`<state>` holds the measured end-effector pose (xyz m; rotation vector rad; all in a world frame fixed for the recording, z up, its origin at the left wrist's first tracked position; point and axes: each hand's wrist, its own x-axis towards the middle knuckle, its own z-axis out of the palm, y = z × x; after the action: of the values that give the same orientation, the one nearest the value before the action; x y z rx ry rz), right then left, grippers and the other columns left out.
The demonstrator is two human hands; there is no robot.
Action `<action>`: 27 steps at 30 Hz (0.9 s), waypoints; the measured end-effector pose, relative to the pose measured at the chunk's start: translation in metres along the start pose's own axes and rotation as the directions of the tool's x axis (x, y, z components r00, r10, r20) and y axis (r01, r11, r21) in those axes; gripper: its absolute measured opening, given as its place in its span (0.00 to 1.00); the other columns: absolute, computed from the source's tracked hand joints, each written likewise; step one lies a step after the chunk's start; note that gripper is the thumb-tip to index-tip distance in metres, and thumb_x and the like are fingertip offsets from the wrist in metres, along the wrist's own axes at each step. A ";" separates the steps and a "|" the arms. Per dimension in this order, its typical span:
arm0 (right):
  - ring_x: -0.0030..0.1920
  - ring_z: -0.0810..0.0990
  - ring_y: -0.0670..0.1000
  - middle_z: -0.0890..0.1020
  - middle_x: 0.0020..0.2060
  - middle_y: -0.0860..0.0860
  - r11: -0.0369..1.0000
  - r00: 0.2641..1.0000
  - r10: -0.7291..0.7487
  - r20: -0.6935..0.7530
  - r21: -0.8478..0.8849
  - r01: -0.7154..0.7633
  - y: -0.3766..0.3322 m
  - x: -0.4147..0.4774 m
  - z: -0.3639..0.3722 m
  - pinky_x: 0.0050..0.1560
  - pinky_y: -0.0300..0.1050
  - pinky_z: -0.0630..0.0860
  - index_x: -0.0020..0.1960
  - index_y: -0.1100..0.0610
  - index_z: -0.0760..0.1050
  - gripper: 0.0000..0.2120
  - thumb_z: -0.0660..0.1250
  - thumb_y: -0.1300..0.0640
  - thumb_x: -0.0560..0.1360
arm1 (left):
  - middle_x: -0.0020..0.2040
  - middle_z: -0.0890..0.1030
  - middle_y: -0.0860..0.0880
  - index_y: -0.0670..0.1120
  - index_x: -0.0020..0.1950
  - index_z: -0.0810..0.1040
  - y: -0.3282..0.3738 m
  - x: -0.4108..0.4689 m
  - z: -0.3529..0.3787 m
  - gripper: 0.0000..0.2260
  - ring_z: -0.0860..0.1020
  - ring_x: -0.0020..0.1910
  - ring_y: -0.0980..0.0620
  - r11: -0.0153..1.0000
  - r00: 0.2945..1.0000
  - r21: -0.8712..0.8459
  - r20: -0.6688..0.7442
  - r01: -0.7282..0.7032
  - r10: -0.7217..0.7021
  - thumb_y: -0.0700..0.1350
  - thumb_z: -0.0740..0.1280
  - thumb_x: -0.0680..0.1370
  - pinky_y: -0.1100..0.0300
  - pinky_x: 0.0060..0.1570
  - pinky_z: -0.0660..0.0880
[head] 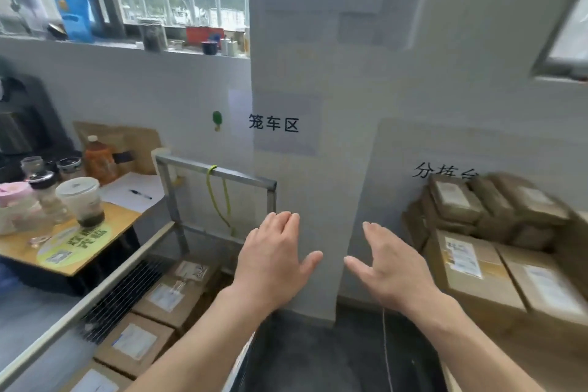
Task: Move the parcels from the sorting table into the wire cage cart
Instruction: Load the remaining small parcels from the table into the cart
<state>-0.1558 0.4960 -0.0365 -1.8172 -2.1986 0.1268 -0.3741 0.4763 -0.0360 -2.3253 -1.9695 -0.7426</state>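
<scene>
Brown cardboard parcels [477,267] with white labels are stacked at the right, with smaller brown packets [458,200] piled on top. At the lower left stands the wire cage cart [219,173], a grey metal frame holding several labelled boxes [168,296] on its floor. My left hand [273,261] and my right hand [391,267] hover in the middle between cart and stack, palms facing each other, fingers straight, holding nothing. The right hand is a little left of the parcel stack, not touching it.
A white wall pillar [318,137] with paper signs stands straight ahead between cart and stack. A yellow side table [95,232] at the left carries cups, jars and a bottle. A green cord [222,197] hangs from the cart's top rail. Dark floor lies below my arms.
</scene>
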 end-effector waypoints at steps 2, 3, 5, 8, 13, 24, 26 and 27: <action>0.79 0.59 0.49 0.61 0.80 0.49 0.998 0.998 0.057 -0.025 0.017 -0.057 0.035 0.000 -0.010 0.76 0.50 0.62 0.82 0.54 0.54 0.39 0.61 0.35 0.79 | 0.72 0.71 0.50 0.45 0.76 0.66 0.029 0.020 0.013 0.35 0.66 0.73 0.49 0.999 0.999 0.001 0.006 -0.040 0.040 0.65 0.62 0.77 0.52 0.68 0.67; 0.79 0.59 0.49 0.61 0.80 0.49 0.996 0.996 0.086 -0.032 0.021 -0.085 0.052 -0.001 -0.014 0.76 0.50 0.61 0.82 0.54 0.54 0.39 0.61 0.36 0.79 | 0.71 0.71 0.49 0.44 0.75 0.67 0.044 0.029 0.020 0.34 0.67 0.72 0.49 0.998 0.998 -0.003 0.015 -0.058 0.058 0.65 0.62 0.76 0.52 0.67 0.68; 0.80 0.57 0.50 0.59 0.80 0.48 0.990 0.990 0.137 -0.044 0.025 -0.136 0.084 -0.005 -0.021 0.76 0.50 0.60 0.82 0.52 0.53 0.39 0.62 0.35 0.79 | 0.70 0.72 0.49 0.44 0.74 0.68 0.074 0.043 0.034 0.34 0.67 0.71 0.49 0.996 0.995 -0.018 0.042 -0.092 0.093 0.65 0.61 0.76 0.52 0.67 0.68; 0.80 0.57 0.50 0.59 0.81 0.48 0.977 0.975 0.214 -0.067 0.034 -0.212 0.125 -0.011 -0.032 0.76 0.49 0.59 0.82 0.52 0.52 0.39 0.61 0.35 0.79 | 0.73 0.69 0.49 0.44 0.76 0.65 0.112 0.061 0.056 0.35 0.65 0.73 0.49 0.987 0.984 -0.046 0.076 -0.157 0.160 0.65 0.61 0.77 0.53 0.68 0.66; 0.79 0.58 0.49 0.61 0.80 0.48 0.938 0.933 0.347 -0.098 0.022 -0.346 0.179 -0.022 -0.047 0.75 0.49 0.61 0.82 0.52 0.54 0.39 0.62 0.35 0.78 | 0.77 0.65 0.50 0.46 0.79 0.60 0.160 0.087 0.088 0.36 0.61 0.76 0.50 0.959 0.954 -0.129 0.129 -0.253 0.269 0.65 0.61 0.79 0.53 0.71 0.64; 0.75 0.67 0.49 0.68 0.76 0.47 0.790 0.785 0.598 -0.161 -0.048 -0.611 0.246 -0.030 -0.064 0.68 0.48 0.70 0.80 0.51 0.58 0.37 0.61 0.34 0.78 | 0.76 0.66 0.52 0.49 0.79 0.61 0.232 0.158 0.152 0.34 0.63 0.75 0.52 0.836 0.841 -0.315 0.168 -0.449 0.515 0.65 0.62 0.78 0.54 0.70 0.66; 0.76 0.65 0.49 0.66 0.77 0.47 0.754 0.750 0.635 -0.186 -0.064 -0.654 0.255 -0.024 -0.070 0.69 0.48 0.69 0.81 0.52 0.58 0.37 0.61 0.34 0.79 | 0.76 0.67 0.52 0.48 0.78 0.62 0.242 0.176 0.160 0.34 0.64 0.75 0.52 0.806 0.814 -0.333 0.159 -0.489 0.559 0.66 0.62 0.78 0.54 0.70 0.67; 0.77 0.63 0.49 0.65 0.78 0.47 0.735 0.730 0.654 -0.199 -0.062 -0.675 0.259 -0.020 -0.074 0.71 0.47 0.68 0.81 0.52 0.57 0.38 0.61 0.35 0.79 | 0.76 0.66 0.51 0.48 0.79 0.62 0.248 0.186 0.164 0.34 0.63 0.75 0.51 0.789 0.797 -0.340 0.154 -0.512 0.584 0.66 0.61 0.78 0.54 0.70 0.66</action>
<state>0.1127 0.5208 -0.0325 -2.5166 -1.3671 -0.0271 -0.0677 0.6459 -0.0426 -3.0803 -1.1473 -0.7343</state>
